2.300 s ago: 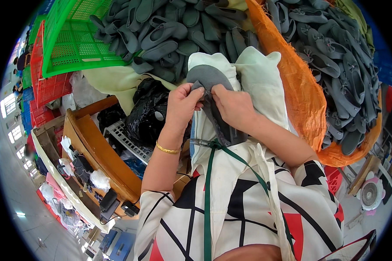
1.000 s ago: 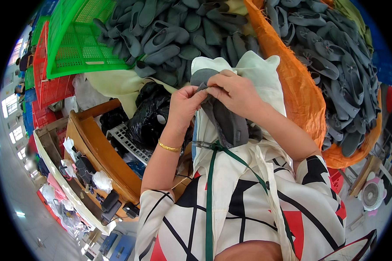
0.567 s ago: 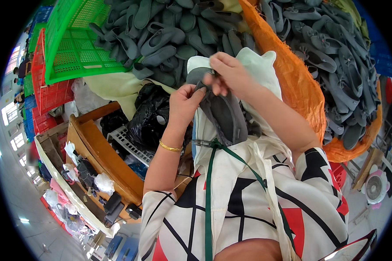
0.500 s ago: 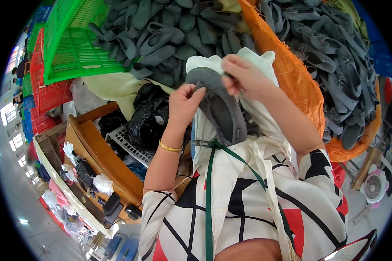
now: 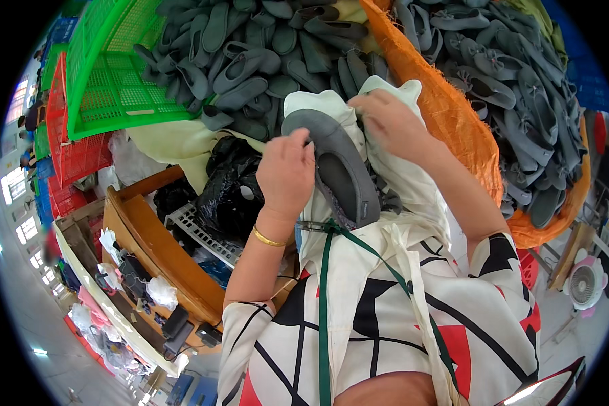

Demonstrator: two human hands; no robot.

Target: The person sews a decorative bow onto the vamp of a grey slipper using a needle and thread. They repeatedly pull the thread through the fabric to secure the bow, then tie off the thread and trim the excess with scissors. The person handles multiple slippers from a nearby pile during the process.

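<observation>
A dark grey slip-on shoe (image 5: 345, 162) lies on my lap over a white cloth (image 5: 318, 101), its toe pointing away from me and its opening facing up. My left hand (image 5: 287, 169) is closed beside the shoe's toe, its fingertips pressed together; what they hold, if anything, is hidden. To the right, my right hand (image 5: 392, 125) is raised over the cloth, apart from the shoe. Its fingers are bent and partly blurred, their tips hard to see. A small grey bow-like piece (image 5: 390, 201) shows at the shoe's right, near the heel.
Many grey shoes (image 5: 243, 68) are heaped ahead beside a green plastic basket (image 5: 128, 88). An orange woven sack (image 5: 446, 95) at the right holds more shoes, some with bows. Black plastic bags (image 5: 230, 179) and a wooden drawer (image 5: 152, 243) are at the left, a small fan (image 5: 584, 284) at the right.
My left hand has shifted off the shoe's upper to the side of its toe. My right hand has moved slightly away from the shoe. The dark piece pinched on the upper no longer shows there.
</observation>
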